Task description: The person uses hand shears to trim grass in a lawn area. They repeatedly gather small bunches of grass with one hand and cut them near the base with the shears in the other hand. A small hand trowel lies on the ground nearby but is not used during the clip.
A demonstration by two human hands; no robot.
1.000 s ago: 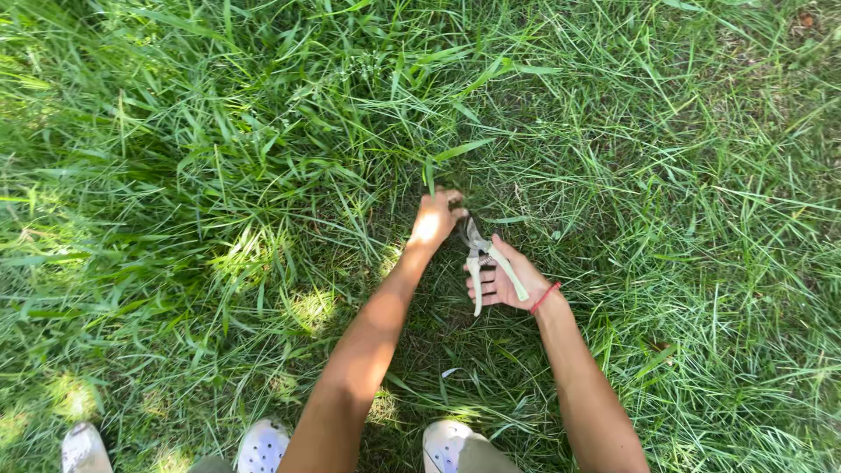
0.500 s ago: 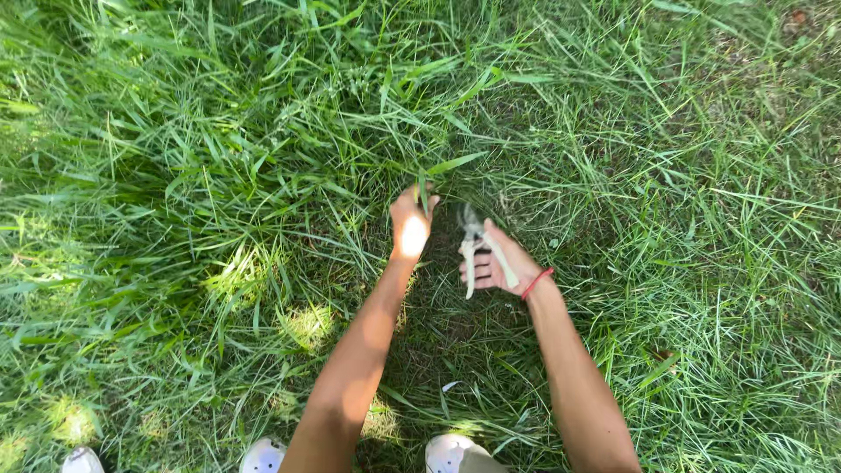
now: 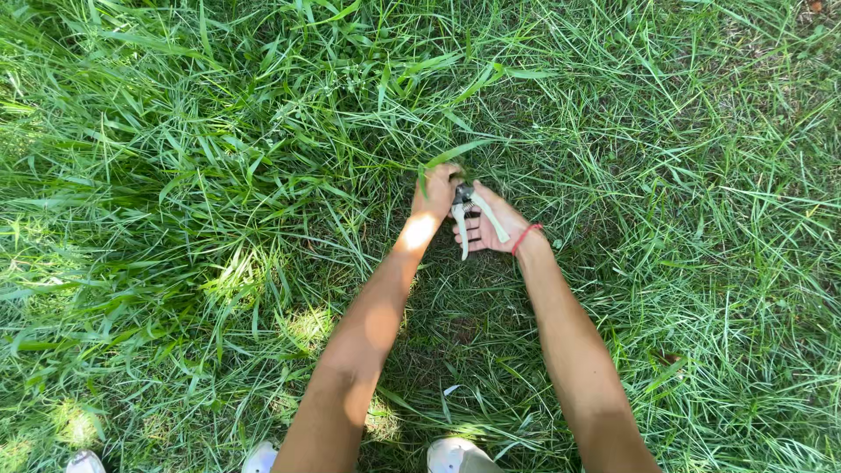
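Both hands sit a little higher against the grass than half a second ago, and the left hand (image 3: 435, 193), which was raised with loose fingers, is now closed in a fist around a tuft of green blades (image 3: 455, 156) rising above its knuckles. Just beside it, nearly touching, the garden shears (image 3: 469, 215) lie in the right hand (image 3: 492, 226), fingers curled around the pale handles, which stand apart, the dark blades pointing at the gripped tuft. Long grass (image 3: 201, 175) spreads all round, a red wristband (image 3: 526, 236) circles the right wrist, and white shoes (image 3: 455, 455) show at the bottom edge
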